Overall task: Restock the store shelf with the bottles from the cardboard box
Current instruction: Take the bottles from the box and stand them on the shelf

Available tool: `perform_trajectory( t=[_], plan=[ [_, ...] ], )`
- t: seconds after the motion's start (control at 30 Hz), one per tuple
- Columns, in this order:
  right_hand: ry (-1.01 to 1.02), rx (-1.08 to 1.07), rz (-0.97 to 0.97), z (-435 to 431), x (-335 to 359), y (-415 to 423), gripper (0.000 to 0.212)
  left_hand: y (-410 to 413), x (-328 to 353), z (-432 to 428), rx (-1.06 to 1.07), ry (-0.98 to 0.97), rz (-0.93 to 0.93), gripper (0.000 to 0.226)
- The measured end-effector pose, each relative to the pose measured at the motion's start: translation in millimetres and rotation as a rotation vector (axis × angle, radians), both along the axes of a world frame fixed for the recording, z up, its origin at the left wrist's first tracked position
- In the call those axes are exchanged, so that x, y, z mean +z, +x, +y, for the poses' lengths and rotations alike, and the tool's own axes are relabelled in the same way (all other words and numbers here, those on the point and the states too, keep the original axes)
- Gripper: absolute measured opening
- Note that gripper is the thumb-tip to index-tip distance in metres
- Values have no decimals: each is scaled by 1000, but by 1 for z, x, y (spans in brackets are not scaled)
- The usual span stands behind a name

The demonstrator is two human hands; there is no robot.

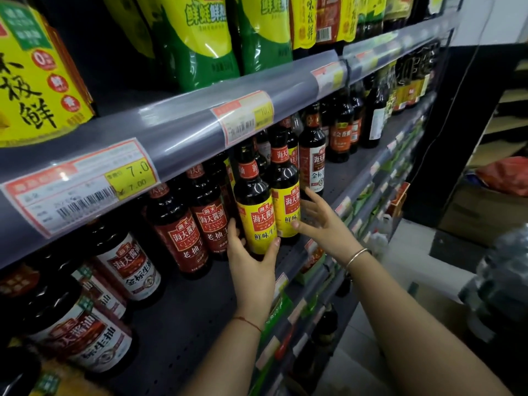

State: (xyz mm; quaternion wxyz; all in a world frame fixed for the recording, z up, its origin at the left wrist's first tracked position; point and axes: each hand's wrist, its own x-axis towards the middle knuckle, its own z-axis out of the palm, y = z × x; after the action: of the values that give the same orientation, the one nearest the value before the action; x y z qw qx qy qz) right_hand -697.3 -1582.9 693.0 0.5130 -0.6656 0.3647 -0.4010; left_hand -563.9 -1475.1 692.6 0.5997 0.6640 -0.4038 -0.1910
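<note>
Hidden or unclear: the base of the dark glass bottle with yellow label and red neck band [254,207] is covered by the left hand [251,267]. Rear rows lie in shadow under the grey upper shelf rail [185,130]. Green-and-yellow plastic pouches [200,38] are cut off at the top. White-labelled dark jugs [125,264], lower left, are blurred. Brown cardboard box [468,212], far right, is dim, its contents not discernible.

Grey perforated metal shelf [183,315]: holds red-labelled dark bottles [185,232], with the yellow-labelled bottle next to them at the front edge. The left hand grips this bottle low, fingers and thumb wrapped round it. Second yellow-labelled bottle [285,201] stands just beside it, to the right.

Right hand [323,227]: fingers spread, thumb tip on the second bottle's label.
</note>
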Motion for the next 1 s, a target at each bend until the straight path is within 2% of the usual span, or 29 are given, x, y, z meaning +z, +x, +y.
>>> perform_trajectory(
  t=[0.13, 0.2, 0.27, 0.4, 0.53, 0.6, 0.73, 0.83, 1.0],
  plan=[
    [-20, -160, 37, 44, -9, -23, 56, -13, 5, 31, -48, -63, -159, 78],
    [-38, -242, 88, 70, -20, -37, 46, -21, -1, 41, -148, -44, -219, 71],
    [-73, -310, 221, 99, -33, -50, 40, -30, -16, 49, -300, 18, -325, 62],
    [-121, -457, 459, 154, -63, -75, 39, -51, -55, 63, -658, 186, -543, 52],
    [-82, -538, 705, 204, -118, -105, 39, -74, -110, 81, -853, 310, -840, 53],
    [-21, -549, 789, 230, -150, -115, 40, -83, -141, 94, -933, 376, -931, 50],
    [172, -553, 867, 269, -218, -127, 41, -92, -208, 116, -1054, 466, -983, 41],
    [289, -527, 907, 287, -275, -129, 39, -96, -269, 125, -1132, 567, -1037, 42],
    [432, -443, 899, 302, -392, -131, 32, -99, -380, 123, -1228, 678, -952, 34]
  ],
)
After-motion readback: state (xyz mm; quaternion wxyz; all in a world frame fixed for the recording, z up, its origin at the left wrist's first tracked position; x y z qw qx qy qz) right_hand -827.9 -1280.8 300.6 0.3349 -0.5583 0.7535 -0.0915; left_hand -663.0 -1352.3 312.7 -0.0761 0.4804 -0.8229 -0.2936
